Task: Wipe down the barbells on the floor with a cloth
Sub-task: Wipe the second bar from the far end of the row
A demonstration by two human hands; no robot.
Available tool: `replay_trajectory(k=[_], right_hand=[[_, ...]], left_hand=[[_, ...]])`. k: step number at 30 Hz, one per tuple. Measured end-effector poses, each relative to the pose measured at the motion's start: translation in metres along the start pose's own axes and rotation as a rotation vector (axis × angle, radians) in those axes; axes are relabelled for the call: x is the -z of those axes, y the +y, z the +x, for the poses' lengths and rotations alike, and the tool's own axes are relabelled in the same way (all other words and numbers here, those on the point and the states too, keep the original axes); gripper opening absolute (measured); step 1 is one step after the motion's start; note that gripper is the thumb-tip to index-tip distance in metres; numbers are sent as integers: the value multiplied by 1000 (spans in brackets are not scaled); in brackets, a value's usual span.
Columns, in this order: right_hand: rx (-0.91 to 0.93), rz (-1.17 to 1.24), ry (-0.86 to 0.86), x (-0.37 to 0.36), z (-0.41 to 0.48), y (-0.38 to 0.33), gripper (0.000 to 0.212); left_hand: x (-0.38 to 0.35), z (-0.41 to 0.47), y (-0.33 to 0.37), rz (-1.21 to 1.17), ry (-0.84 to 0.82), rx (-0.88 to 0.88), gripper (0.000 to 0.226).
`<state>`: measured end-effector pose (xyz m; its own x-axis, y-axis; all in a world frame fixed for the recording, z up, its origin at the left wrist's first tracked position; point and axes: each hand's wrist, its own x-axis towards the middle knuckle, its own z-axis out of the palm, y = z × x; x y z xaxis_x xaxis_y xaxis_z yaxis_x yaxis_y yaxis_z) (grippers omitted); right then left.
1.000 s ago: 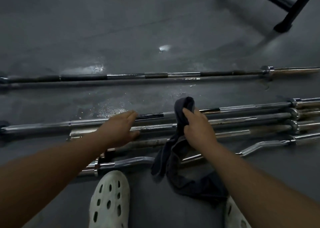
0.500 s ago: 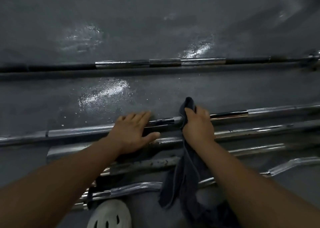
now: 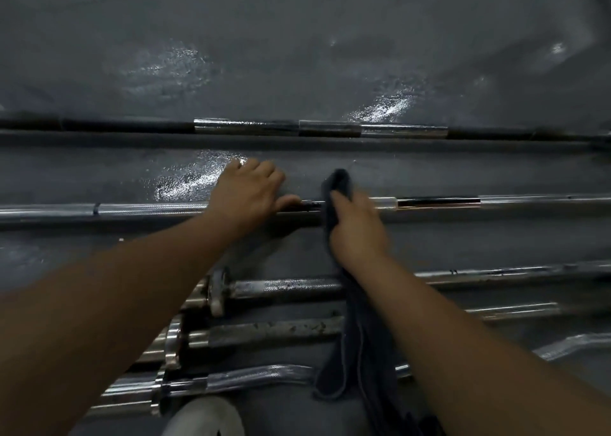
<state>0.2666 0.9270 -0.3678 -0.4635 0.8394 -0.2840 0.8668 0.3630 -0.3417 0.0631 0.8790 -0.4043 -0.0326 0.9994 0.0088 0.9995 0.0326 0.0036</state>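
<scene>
R grip (image 3: 358,230) clutches cloth (image 3: 338,181) on knurled barbell (image 3: 148,209).

Five barbells (image 3: 148,209) lie on the floor (image 3: 297,55) (four straight, one curved), plus one dark cloth (image 3: 339,184), two hands (image 3: 246,191) and one white shoe (image 3: 205,417).

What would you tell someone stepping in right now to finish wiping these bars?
Left hand rests open on the long barbell.
Right hand grips the dark cloth against that same bar, just beside the left hand. The cloth's tail hangs over the nearer bars.
The far barbell lies apart, beyond the hands.
Done: cannot tell which bars are clean.
Left: wipe along this bar, then the others. The spotted bar looks dirtiest.
</scene>
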Motion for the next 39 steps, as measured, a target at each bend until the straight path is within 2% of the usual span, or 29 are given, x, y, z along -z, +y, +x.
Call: replay_trajectory(k=[2,3,5,8,9,12,14,15,17,20,22,24,28,29,31,33,34,36,38,39], right_hand=[[181,34,-37,-10,3,-27,56],[213,33,-59,-8,6,-27,56],[159,-9,-86,3,15,-2,60],[-67,-40,24,10,20,35,68],[-87,-25,46,7,19,34,69],[88,48,-24,-2,15,2,68],[252,37,-92,-1,15,-11,66],[275,7,-103,4,19,-6,65],[175,-46,-45,16,32,21,65],[-61,-67,60,32,44,71,65],[-129,-62,67,34,48,76,68],[-110,-21,54,27,50,56,69],[122,-53,-54,19,49,30,71],[88,-63,-50,24,52,37,71],[-106,-52,22,31,55,58,68],[-245,-40,82,26,45,58,68],[-220,-37,79,17,37,44,68],[-35,10,18,-6,20,5,68],[137,41,-66,-18,7,-18,71],[163,41,-99,-15,5,-17,72]], left_hand=[[-2,-10,7,-67,1,97,52],[-6,-18,9,-83,-1,135,50],[-13,-33,10,-77,-23,126,49],[-18,-34,2,-44,-45,69,48],[-16,-32,1,-37,-46,74,47],[-13,-15,-5,-49,-63,67,48],[-8,-3,-13,-102,-87,90,57],[-5,2,-17,-126,-98,121,63],[-3,1,-27,-166,-85,191,68],[-14,-17,-36,-90,-68,218,69],[-13,-15,-35,-99,-95,244,69],[-5,-5,-31,-163,-135,308,63],[10,-4,-37,-274,-137,350,56],[11,-8,-37,-290,-118,351,53],[10,-14,-33,-288,-80,357,51],[3,-16,-24,-245,-131,338,60],[-1,-19,-17,-206,-185,316,67],[-5,-27,-9,-153,-233,278,74],[-3,-39,-8,-183,-231,235,72],[-1,-47,-10,-221,-235,205,71]])
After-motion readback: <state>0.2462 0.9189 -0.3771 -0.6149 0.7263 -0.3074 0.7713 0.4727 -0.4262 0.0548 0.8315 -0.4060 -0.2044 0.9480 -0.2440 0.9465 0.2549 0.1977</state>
